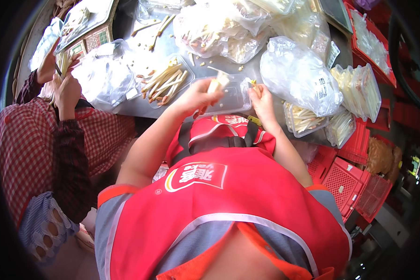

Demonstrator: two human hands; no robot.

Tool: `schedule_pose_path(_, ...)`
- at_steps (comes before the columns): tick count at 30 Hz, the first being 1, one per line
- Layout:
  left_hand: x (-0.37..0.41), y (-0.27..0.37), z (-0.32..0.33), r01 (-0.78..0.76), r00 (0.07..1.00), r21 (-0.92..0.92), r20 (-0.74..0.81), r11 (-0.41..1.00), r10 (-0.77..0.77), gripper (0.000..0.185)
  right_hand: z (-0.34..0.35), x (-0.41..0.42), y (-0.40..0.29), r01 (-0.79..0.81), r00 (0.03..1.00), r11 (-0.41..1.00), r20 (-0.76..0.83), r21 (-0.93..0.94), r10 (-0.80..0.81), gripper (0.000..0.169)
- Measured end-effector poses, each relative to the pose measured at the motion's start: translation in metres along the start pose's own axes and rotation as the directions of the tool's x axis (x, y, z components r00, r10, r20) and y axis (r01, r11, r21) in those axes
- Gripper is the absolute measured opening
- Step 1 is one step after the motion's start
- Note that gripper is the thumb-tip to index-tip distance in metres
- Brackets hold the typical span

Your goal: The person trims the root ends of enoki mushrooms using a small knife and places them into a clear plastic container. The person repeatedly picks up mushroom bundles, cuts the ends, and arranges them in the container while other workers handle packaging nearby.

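Both hands work over a clear plastic tray [233, 103] at the table's near edge. My left hand [200, 95] grips a few pale vegetable stalks [218, 82], blurred and seen nearly end on. At the tray's right end, my right hand [263, 102] pinches a small yellowish stalk piece [254, 84] between thumb and fingers. A few crumbs lie in the tray under my hands. To the left, a second clear tray [191, 75] holds a loose heap of pale stalks with brownish ends [165, 84].
Bulging clear plastic bags [210, 31] crowd the far side. At right are another bag [297, 75], a filled tray [304, 120] and several upright packed trays [357, 91]. Red plastic crates [346, 185] stand beyond. On my left, a co-worker's hands [67, 89] hold stalks and a blade.
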State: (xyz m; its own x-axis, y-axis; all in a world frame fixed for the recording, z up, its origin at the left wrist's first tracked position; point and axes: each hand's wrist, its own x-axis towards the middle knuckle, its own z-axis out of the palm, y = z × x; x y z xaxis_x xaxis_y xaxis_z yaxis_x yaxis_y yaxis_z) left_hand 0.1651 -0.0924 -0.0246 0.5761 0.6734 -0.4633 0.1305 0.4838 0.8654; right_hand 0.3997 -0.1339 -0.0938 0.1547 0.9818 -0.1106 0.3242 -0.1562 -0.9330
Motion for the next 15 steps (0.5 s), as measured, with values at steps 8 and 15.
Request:
schedule_pose_path(8, -0.018, -0.006, -0.023, -0.263, 0.945, -0.394, -0.289, 0.881, 0.152, 0.019, 0.007, -0.002, -0.070, 0.460, 0.884, 0.806, 0.284, -0.372, -0.372, 0.018)
schedule_pose_path(15, -0.053, 0.001, -0.058, -0.280, 0.809, -0.188, -0.574, 0.941, 0.126, 0.022, 0.020, -0.002, -0.071, 0.607, 0.779, 0.610, 0.531, -0.509, -0.333, 0.030)
